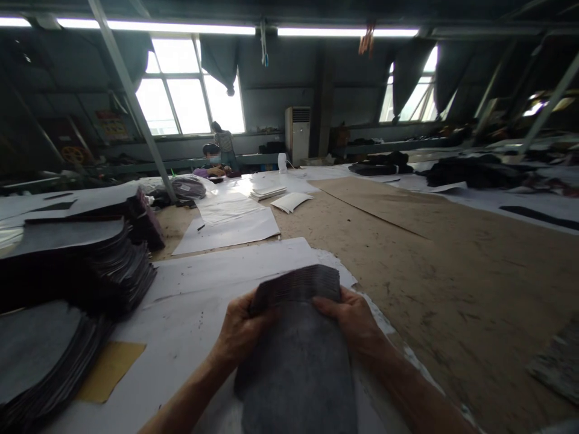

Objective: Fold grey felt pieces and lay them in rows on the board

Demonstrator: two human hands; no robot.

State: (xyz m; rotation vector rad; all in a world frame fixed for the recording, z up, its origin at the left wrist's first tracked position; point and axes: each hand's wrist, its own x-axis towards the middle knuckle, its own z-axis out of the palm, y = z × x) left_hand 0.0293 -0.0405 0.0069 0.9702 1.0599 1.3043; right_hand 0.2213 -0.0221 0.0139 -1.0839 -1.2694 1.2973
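Note:
A stack of dark grey fabric pieces (298,367) is gripped between my two hands over the white paper on the table. Its far end bends up, and the many layer edges there fan out in steps. On the left side of the stack my left hand (246,328) is closed, thumb on top and fingers hidden underneath. My right hand (353,316) clasps the far right corner in the same way, its thumb lying across the upper layer. The near end of the stack runs out of the bottom of the view.
Tall piles of dark cut fabric (113,265) stand at the left, beside a yellow-brown card (113,367). White paper sheets (230,226) lie ahead on the brown tabletop (434,289). Dark fabric heaps (479,172) lie at the far right. A person (224,141) is near the window.

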